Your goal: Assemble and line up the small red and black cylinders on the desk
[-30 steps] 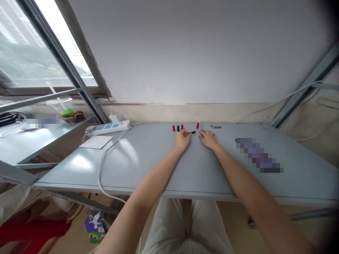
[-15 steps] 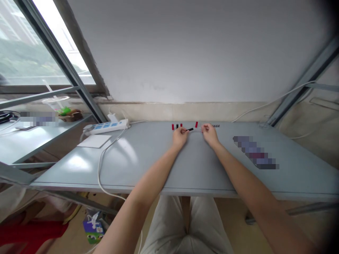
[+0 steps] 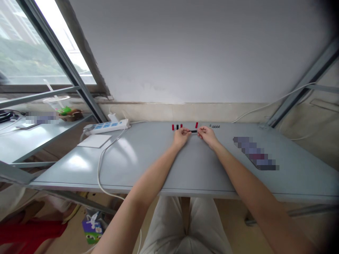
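My left hand (image 3: 181, 137) pinches a slim black cylinder (image 3: 194, 131), which lies level between my two hands just above the grey desk top. Close against the cylinder's right end are the closed fingertips of my right hand (image 3: 207, 134); anything between them is too small to make out. Behind my left hand stand a red cylinder (image 3: 173, 127), a black one (image 3: 177, 126) and another red one (image 3: 181, 125). One more red cylinder (image 3: 196, 125) stands slightly tilted behind the gap between my hands. Several small grey pieces (image 3: 215, 126) sit in a row beyond my right hand.
On the desk's (image 3: 148, 155) left are a white power strip (image 3: 108, 127), a flat white square (image 3: 94, 141) and a white cable (image 3: 99, 165) running over the front edge. A blurred-out flat object (image 3: 255, 153) lies to the right. The wall (image 3: 196, 53) closes off the back.
My right hand has moved left, up to the end of the black cylinder. That cylinder has turned from slanting to nearly level. More of the small grey row shows now.
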A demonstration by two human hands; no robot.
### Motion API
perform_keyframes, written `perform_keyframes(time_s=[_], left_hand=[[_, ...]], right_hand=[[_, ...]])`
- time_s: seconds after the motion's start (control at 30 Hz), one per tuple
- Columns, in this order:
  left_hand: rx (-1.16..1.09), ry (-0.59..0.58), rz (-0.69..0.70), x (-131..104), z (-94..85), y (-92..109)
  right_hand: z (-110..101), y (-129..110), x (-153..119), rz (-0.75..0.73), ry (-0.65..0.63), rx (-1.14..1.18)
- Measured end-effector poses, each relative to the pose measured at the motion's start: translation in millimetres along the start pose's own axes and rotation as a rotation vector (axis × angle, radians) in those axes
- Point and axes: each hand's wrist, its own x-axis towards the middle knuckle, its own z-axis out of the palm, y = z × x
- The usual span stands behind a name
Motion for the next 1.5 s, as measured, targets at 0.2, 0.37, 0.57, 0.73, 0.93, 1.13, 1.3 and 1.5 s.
perform_keyframes(time_s=[0.2,0.37,0.57,0.73,0.93,1.13,1.3,1.5], left_hand=[[-0.002,-0.005,0.011,0,0.2,-2],[0.043,-0.002,0.012,2,-1.9,-5],[0.084,0.014,0.011,4,-3.1,-9],[0.153,0.048,0.06,2,-3.2,-5],[0.184,0.029,0.117,-2,0.4,2],[0.053,0.082,0.064,-2,2.2,2],[-0.116,0.235,0.021,2,-4.4,6],[-0.221,0.377,-0.096,5,-11.6,7]], right_hand=[[5,-2,-5,0.004,-0.047,0.016],[4,-1,-6,-0.016,-0.08,0.033],[6,3,-4,-0.08,-0.122,-0.046],[7,7,-7,-0.243,-0.117,-0.284],[5,2,-11,-0.328,-0.105,-0.565],[13,-2,-3,-0.18,-0.039,-0.545],[25,-5,17,0.008,-0.032,-0.431],[47,-2,33,0.052,-0.019,-0.484]])
